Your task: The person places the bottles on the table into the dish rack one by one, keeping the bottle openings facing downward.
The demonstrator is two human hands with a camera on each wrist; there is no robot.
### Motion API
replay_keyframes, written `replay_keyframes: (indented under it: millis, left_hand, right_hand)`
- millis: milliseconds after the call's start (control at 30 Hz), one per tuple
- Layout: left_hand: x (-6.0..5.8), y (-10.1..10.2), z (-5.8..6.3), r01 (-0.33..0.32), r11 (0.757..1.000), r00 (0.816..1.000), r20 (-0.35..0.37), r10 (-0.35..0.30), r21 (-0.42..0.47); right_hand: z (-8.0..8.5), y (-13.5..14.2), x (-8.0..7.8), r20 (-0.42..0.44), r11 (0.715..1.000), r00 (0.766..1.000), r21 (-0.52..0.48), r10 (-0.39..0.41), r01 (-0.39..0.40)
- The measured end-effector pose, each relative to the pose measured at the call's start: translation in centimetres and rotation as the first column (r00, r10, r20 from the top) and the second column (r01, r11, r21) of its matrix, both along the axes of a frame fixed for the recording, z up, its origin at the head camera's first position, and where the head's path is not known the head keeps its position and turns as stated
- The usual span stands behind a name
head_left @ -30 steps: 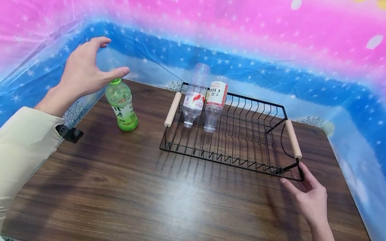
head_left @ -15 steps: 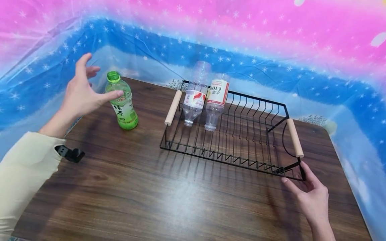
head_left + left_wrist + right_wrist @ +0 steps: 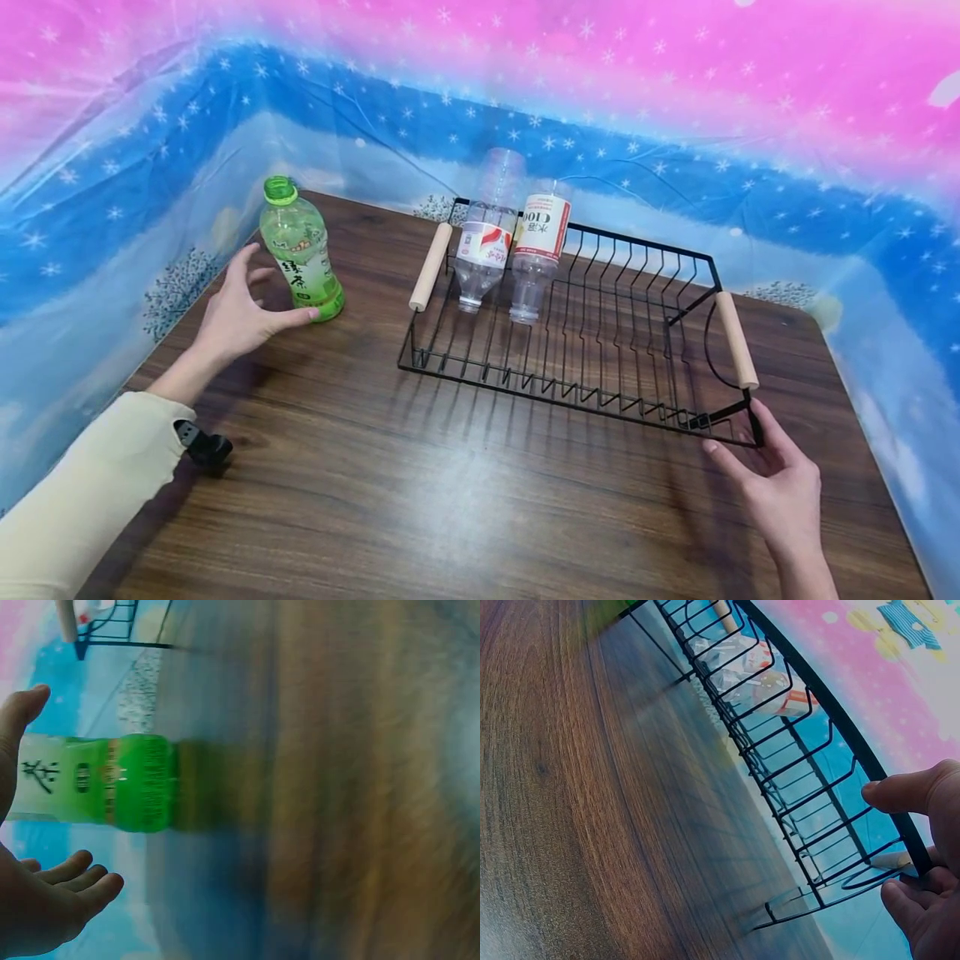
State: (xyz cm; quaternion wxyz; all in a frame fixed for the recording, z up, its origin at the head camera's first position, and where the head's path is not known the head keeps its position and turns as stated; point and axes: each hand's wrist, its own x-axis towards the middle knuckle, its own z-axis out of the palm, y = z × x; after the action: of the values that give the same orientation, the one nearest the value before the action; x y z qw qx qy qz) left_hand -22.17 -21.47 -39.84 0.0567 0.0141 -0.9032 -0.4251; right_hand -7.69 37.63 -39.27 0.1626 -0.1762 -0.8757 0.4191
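Note:
A green tea bottle (image 3: 300, 242), uncapped and partly see-through, stands upright on the table at the left. My left hand (image 3: 236, 317) is low beside it, thumb and fingers spread on either side. The left wrist view shows gaps between the bottle and both the thumb and the fingers (image 3: 82, 881). My right hand (image 3: 783, 492) grips the front right corner of a black wire dish rack (image 3: 641, 241), its thumb and fingers around the frame. Two clear empty bottles lie neck-down in the rack's left part: one with a pink-red label (image 3: 483, 247), one with a white-red label (image 3: 542, 229).
Wooden handles sit at the rack's left end (image 3: 431, 267) and right end (image 3: 737, 342). The dark wooden table (image 3: 390, 492) stretches in front. A pink and blue snowflake cloth (image 3: 622, 142) encloses the back and sides. A black strap piece (image 3: 204, 446) is on my left sleeve.
My left hand has come down from above the green bottle's top to beside its lower half. The right hand stays on the rack corner. Rack and bottles are in place.

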Motion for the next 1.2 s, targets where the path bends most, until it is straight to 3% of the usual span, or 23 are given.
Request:
replay_keyframes:
  millis: [200, 467, 1200]
  left_hand:
    - [-0.6, 0.4, -1.6, -0.010, 1.000, 1.000, 0.025, 0.010, -0.012]
    - [-1.1, 1.3, -2.4, -0.005, 1.000, 1.000, 0.019, 0.006, -0.008]
    - [-2.2, 1.9, -2.9, -0.048, 0.996, 0.999, -0.008, 0.047, -0.080]
  right_hand:
    - [0.0, 0.1, 0.0, 0.016, 1.000, 1.000, -0.001, 0.003, -0.003]
    - [-0.2, 0.1, -0.1, 0.011, 1.000, 1.000, -0.001, -0.002, 0.002]
    - [-0.2, 0.2, -0.1, 0.009, 1.000, 1.000, 0.006, -0.005, 0.005]
